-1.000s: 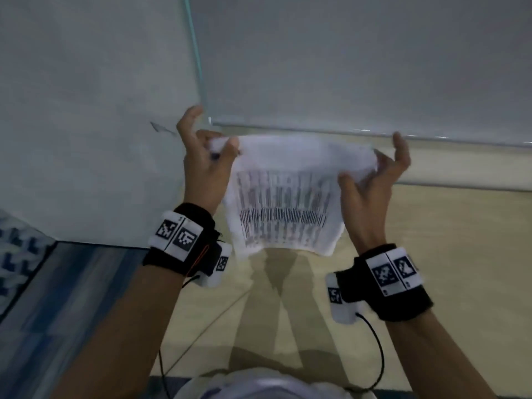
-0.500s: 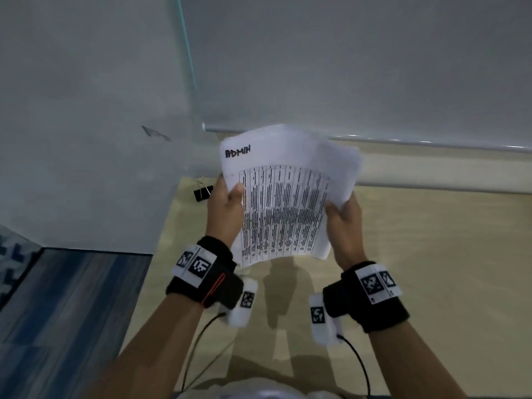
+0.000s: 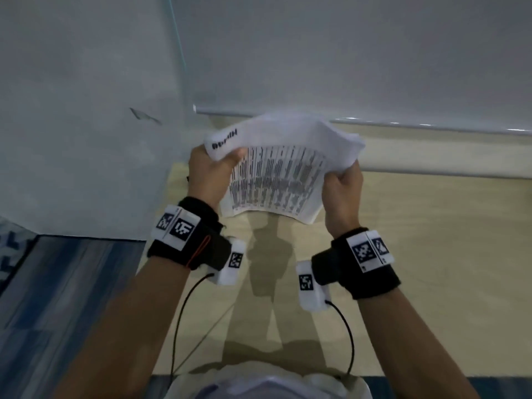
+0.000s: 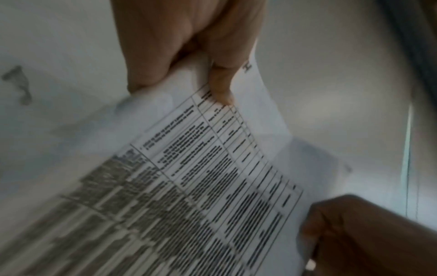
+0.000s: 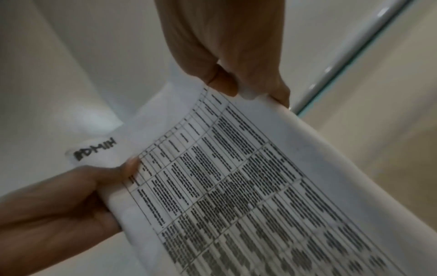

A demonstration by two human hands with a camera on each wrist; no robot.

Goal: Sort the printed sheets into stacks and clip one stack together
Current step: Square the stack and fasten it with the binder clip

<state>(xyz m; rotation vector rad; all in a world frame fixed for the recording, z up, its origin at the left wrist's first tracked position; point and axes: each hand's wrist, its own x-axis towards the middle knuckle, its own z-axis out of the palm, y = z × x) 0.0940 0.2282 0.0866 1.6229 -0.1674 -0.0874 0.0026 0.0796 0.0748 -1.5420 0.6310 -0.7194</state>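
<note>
1. Two bare hands hold one stack of white printed sheets [image 3: 276, 174] up in the air above a pale wooden tabletop [image 3: 431, 254], close to the person's chest and not touching the table.
2. The left hand [image 3: 210, 174] pinches the stack at its upper left edge – thumb on the printed face, fingers curled behind (the left wrist view shows the thumb tip pressed on the table grid).
3. The right hand [image 3: 342, 191] grips the opposite edge near the upper right corner, thumb in front and fingers wrapped behind the paper, so both hands are clamped on the same stack.
4. The top sheet carries a dense black grid of small text, too blurred to read, and a handwritten black word [image 5: 94, 149] near the upper left corner, beside the left thumb.
5. The stack bows between the hands – its top edge curls back and away from the person, and its lower edge hangs free with the page edges showing at the lower right corner.
6. Each wrist wears a black band with white square marker tags [image 3: 178, 228] and a small white camera block with a black cable running down toward the body.
7. Behind the stack stands a frosted glass panel with a pale rail [image 3: 431, 126] along its lower edge; to the left rises a grey-white wall [image 3: 72, 139], and a blue patterned floor [image 3: 57, 298] shows at lower left.
</note>
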